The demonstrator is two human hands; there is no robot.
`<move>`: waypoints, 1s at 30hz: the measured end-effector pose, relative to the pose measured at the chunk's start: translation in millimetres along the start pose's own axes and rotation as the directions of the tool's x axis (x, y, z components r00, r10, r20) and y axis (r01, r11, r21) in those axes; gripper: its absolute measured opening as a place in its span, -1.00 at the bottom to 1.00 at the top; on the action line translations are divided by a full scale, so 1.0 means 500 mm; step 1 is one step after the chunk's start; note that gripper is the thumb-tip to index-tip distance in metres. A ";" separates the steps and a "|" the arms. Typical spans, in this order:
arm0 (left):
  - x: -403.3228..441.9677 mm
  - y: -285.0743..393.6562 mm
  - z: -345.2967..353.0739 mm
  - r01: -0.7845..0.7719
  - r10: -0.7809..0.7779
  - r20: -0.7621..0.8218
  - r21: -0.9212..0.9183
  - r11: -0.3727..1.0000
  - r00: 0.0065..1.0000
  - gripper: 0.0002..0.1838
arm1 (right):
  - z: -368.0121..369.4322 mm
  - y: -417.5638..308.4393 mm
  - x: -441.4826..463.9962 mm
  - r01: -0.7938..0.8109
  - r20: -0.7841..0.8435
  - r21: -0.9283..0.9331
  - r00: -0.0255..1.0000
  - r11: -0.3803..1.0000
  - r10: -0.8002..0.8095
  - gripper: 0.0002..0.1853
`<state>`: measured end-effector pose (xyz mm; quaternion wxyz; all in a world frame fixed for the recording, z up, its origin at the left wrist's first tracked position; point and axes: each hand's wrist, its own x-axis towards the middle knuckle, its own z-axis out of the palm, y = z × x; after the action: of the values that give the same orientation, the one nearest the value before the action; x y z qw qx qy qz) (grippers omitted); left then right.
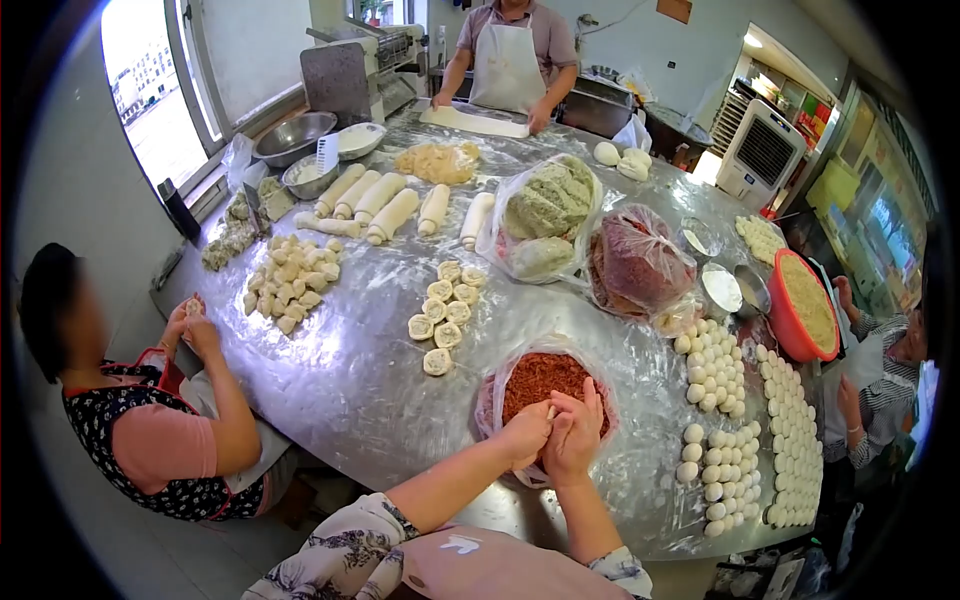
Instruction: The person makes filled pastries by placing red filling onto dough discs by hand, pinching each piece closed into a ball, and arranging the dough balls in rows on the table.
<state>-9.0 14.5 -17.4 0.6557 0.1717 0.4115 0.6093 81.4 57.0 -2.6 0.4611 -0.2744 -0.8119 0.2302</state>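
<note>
My left hand [524,437] is closed, its fingers pressed together against my right palm. A small pale tip [551,411] shows at its fingers, too small to name. My right hand [573,437] is held upright beside it, fingers stretched and slightly cupped; whether anything lies in its palm is hidden. Both hands are over the near side of a plastic-lined bowl [487,405] of reddish-brown filling [540,382]. To the left of the bowl lie several spiral dough pieces [437,362].
The floured metal table [390,420] holds dough rolls [385,200], dough chunks [290,285], bagged green filling [550,205], bagged dark red filling [643,255], rows of dough balls [712,370] and a red basin [815,335]. Co-workers are at the left [165,420], far side [510,60] and right [880,370].
</note>
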 end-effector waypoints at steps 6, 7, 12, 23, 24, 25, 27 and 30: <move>-0.008 0.027 0.010 0.088 0.053 0.281 -0.468 0.879 0.958 -0.63 | 0.000 0.018 0.014 -0.234 0.048 0.160 0.972 0.959 0.229 -0.49; -0.007 0.030 0.008 0.080 0.043 0.243 -0.475 0.877 0.969 -0.61 | -0.002 0.014 0.015 -0.241 0.077 0.236 0.970 0.942 0.229 -0.46; 0.006 -0.001 -0.022 0.053 0.019 0.144 -0.480 0.876 0.989 -0.54 | -0.015 0.029 0.002 -0.252 0.235 0.230 0.952 0.940 0.198 -0.36; -0.016 0.022 0.016 0.035 -0.046 -0.156 -0.074 0.997 0.987 -0.67 | 0.025 -0.007 0.005 0.024 -0.016 -0.010 1.000 1.000 -0.024 -0.79; -0.018 0.019 0.024 -0.014 -0.007 -0.169 -0.121 0.993 0.986 -0.61 | 0.029 0.000 0.005 -0.024 -0.031 0.013 0.999 1.000 0.024 -0.73; -0.022 0.020 0.028 -0.088 0.072 -0.087 -0.195 0.977 0.994 -0.59 | 0.025 0.004 0.007 -0.191 -0.045 0.174 0.979 0.966 0.201 -0.71; -0.032 0.021 0.038 -0.201 0.237 0.060 -0.359 0.912 0.970 -0.55 | 0.013 0.001 0.022 -0.475 0.011 0.469 0.846 0.745 0.533 -0.65; -0.046 0.027 0.042 -0.339 0.346 -0.015 0.160 0.927 0.938 -0.61 | 0.008 -0.012 0.026 -0.550 0.198 0.738 0.730 0.390 0.654 -0.49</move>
<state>-0.2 1.5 12.4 0.5151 0.2779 0.4353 0.6841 70.8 60.6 7.6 0.4650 -0.3440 -0.4510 0.6797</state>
